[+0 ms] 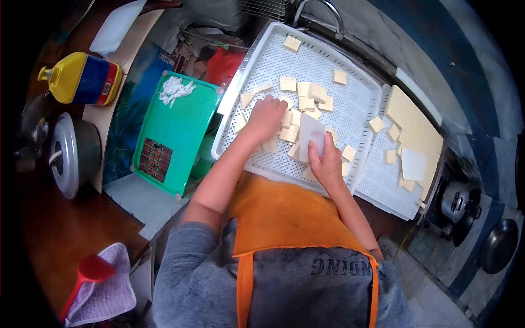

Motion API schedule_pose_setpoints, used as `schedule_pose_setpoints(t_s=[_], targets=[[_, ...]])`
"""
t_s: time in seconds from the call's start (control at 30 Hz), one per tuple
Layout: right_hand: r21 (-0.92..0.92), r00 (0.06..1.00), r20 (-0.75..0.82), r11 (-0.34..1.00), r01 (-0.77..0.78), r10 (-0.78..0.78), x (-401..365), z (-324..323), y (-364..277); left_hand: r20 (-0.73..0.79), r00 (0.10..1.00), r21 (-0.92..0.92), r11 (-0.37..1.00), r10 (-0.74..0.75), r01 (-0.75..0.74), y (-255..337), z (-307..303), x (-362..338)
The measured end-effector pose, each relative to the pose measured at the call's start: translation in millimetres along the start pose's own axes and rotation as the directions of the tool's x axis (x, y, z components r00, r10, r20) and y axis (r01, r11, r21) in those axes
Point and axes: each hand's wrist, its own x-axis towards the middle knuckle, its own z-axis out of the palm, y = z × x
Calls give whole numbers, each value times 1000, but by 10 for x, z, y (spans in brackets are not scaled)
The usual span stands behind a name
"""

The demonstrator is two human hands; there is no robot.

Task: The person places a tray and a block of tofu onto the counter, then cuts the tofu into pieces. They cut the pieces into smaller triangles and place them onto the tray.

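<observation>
A large white perforated tray (358, 82) lies in front of me, with several pale yellow square slabs (287, 83) scattered and piled in it. My left hand (267, 117) is over the pile at the left, its fingers bent onto one of the pale squares (286, 118); its fingertips are partly hidden. A flat whitish plastic scraper (312, 131) is gripped in my right hand (326, 162), thumb against its face, held tilted close to the pile. Some squares lie partly under the scraper and hands.
On the right, a second white tray (377, 188) holds a big pale slab (415, 126), loose squares and a white sheet (414, 165). A green tray (180, 123) stands left, beside a yellow jug (68, 76) and a lidded pot (74, 156). A faucet (336, 22) arches behind.
</observation>
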Motion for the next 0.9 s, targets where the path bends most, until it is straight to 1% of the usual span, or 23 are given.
schedule_pose_setpoints(t_s=[0.07,0.17,0.27,0.33,0.37,0.4,0.43,0.47,0.5,0.53,0.63,0.67,0.77,0.9], targets=[[-22,997,23,997,-74,74,-20,-61,-14,66,998,72,997,-2,-3,-8,-23,4],[9,997,2,997,-79,79,-71,-40,90,101,993,67,996,-60,53,40,-106,-61],[-7,999,1,999,-50,50,-108,-49,35,-164,986,-41,998,29,-36,66,-82,-141],[-59,998,-42,997,50,-53,-102,-41,24,-212,975,-346,938,-61,-17,110,-33,-171],[-86,993,-59,991,98,-103,-102,-31,14,-223,968,-489,872,-113,-10,113,11,-189],[-109,987,-55,983,147,-154,-93,-30,-17,-161,977,-683,731,-138,-9,102,38,-215],[-131,977,-49,972,197,-205,-71,-40,-68,-52,977,-830,553,-209,74,106,73,-247],[-153,965,-41,956,248,-257,-51,-43,-117,67,965,-926,343,-254,155,130,117,-293],[-171,960,-19,947,271,-278,-42,-33,-161,192,944,-967,113,-270,229,181,103,-341],[-189,954,4,937,294,-298,-36,-19,-206,257,920,-959,43,-295,282,224,61,-390],[-221,940,69,913,342,-335,-29,30,-301,335,904,-935,-209,-265,285,279,27,-467],[-226,935,91,907,356,-344,-30,47,-322,329,907,-937,-209,-262,279,281,20,-486],[-267,940,154,903,337,-305,-73,113,-315,328,907,-938,-206,-264,279,292,-4,-547],[-212,939,181,921,328,-293,-93,137,-322,350,898,-931,-205,-267,303,337,-78,-580]])
